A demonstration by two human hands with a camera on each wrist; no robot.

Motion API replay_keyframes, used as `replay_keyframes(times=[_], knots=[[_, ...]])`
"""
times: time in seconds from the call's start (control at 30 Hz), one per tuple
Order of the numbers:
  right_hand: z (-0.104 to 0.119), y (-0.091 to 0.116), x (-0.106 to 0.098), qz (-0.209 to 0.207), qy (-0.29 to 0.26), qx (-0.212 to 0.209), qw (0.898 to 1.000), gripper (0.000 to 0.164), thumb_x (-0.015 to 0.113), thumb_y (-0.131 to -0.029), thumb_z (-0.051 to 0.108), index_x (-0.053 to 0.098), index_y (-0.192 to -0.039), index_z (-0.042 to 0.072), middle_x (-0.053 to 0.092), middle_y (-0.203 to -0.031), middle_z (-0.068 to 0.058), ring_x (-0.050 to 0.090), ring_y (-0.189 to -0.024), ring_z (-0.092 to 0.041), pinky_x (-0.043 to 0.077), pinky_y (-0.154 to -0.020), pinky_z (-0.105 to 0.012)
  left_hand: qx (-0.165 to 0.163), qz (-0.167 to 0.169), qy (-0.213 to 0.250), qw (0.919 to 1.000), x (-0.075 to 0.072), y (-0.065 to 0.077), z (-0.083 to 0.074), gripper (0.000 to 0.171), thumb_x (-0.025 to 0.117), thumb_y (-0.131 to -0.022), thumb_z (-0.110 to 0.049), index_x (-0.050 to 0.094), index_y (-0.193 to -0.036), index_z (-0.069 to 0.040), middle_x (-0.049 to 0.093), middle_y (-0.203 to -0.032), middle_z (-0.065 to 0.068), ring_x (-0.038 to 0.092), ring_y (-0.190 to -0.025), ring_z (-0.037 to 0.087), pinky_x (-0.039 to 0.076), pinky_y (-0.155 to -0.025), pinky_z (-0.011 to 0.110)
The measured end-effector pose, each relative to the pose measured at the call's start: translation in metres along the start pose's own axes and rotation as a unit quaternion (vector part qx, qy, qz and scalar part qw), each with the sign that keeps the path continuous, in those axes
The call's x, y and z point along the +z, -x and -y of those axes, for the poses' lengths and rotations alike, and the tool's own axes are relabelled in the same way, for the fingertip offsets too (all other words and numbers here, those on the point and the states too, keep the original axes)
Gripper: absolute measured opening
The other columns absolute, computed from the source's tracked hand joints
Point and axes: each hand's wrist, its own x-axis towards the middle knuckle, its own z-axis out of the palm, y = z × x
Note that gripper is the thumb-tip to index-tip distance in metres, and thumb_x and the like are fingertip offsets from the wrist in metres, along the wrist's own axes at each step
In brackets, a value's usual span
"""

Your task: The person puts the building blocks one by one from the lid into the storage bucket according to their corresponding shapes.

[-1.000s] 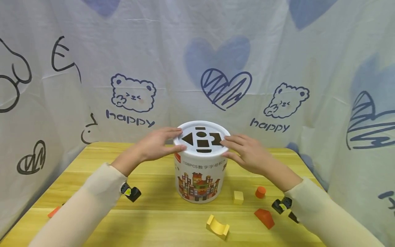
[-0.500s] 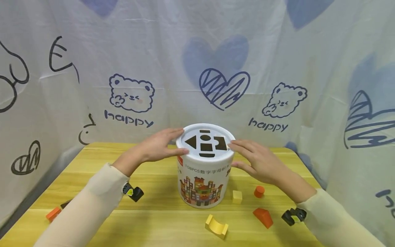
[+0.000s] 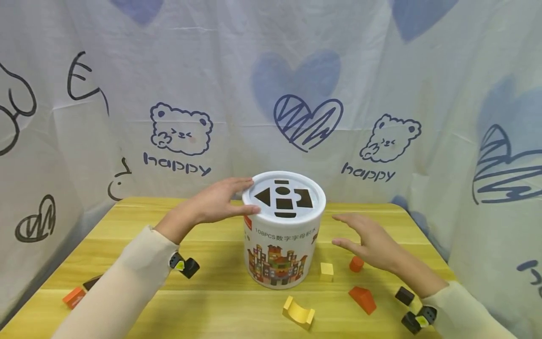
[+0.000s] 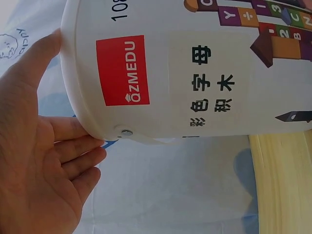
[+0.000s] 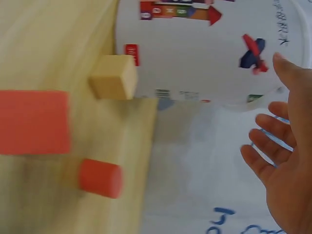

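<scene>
A white block bucket with a printed castle of blocks stands upright on the table. Its white lid has dark cut-outs: a triangle, a circle, a square and others. My left hand rests on the lid's left rim with fingers and thumb extended; in the left wrist view its fingers touch the rim by the handle joint. To the right of the bucket, apart from it, my right hand is in the air with fingers spread and nothing in them. The orange-red cylinder lies below that hand.
Near the bucket lie a small yellow cube, a yellow arch block and a red block. At the left, an orange block and a dark block sit partly behind the sleeve. A printed curtain hangs behind the table.
The bucket has shifted slightly right and nearer. My right hand has let go of the lid rim and moved away to the right and down; my left hand stays on the rim.
</scene>
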Motion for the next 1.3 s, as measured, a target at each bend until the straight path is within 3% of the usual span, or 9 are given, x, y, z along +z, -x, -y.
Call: replay_keyframes(times=[0.27, 0.53, 0.7, 0.9, 1.3], knots=[[-0.016, 0.013, 0.026, 0.054, -0.049, 0.022, 0.997, 0.052, 0.066, -0.091, 0.047, 0.062, -0.129, 0.013, 0.063, -0.125, 0.001, 0.060, -0.110, -0.020, 0.054, -0.090, -0.041, 0.002, -0.001, -0.006, 1.0000, 0.001, -0.001, 0.002, 0.096, 0.058, -0.082, -0.073, 0.036, -0.152, -0.012, 0.031, -0.157, 0.011, 0.028, -0.142, 0.034, 0.024, -0.114, 0.057], [-0.021, 0.023, 0.050, 0.124, -0.084, 0.054, 0.987, 0.055, 0.067, -0.090, 0.049, 0.061, -0.129, 0.011, 0.063, -0.123, -0.004, 0.061, -0.106, -0.028, 0.057, -0.080, -0.043, 0.014, -0.009, -0.019, 0.9997, 0.002, -0.002, 0.002, 0.096, 0.057, -0.081, -0.075, 0.040, -0.150, -0.011, 0.034, -0.155, 0.011, 0.030, -0.141, 0.032, 0.025, -0.114, 0.057], [-0.021, 0.026, 0.064, 0.141, -0.066, 0.069, 0.985, 0.056, 0.070, -0.087, 0.047, 0.060, -0.130, 0.011, 0.062, -0.122, -0.001, 0.060, -0.103, -0.021, 0.054, -0.085, -0.041, 0.013, -0.012, -0.022, 0.9996, 0.001, -0.002, 0.002, 0.096, 0.057, -0.080, -0.076, 0.041, -0.149, -0.010, 0.036, -0.154, 0.011, 0.031, -0.141, 0.032, 0.026, -0.113, 0.056], [-0.022, 0.025, 0.071, 0.154, -0.061, 0.064, 0.984, 0.055, 0.073, -0.086, 0.042, 0.061, -0.127, 0.007, 0.063, -0.121, -0.004, 0.061, -0.102, -0.021, 0.054, -0.086, -0.043, 0.006, -0.012, -0.012, 0.9998, 0.000, -0.003, 0.002, 0.097, 0.062, -0.078, -0.073, 0.043, -0.148, -0.009, 0.039, -0.152, 0.012, 0.034, -0.138, 0.032, 0.029, -0.112, 0.056], [-0.022, 0.026, 0.076, 0.160, -0.053, 0.048, 0.985, 0.038, 0.075, -0.087, 0.030, 0.067, -0.118, 0.010, 0.066, -0.102, 0.006, 0.060, -0.087, -0.009, 0.055, -0.075, -0.030, 0.001, 0.001, -0.001, 1.0000, -0.003, -0.007, 0.001, 0.099, 0.066, -0.075, -0.073, 0.042, -0.149, -0.011, 0.038, -0.152, 0.012, 0.038, -0.135, 0.034, 0.035, -0.108, 0.058]])
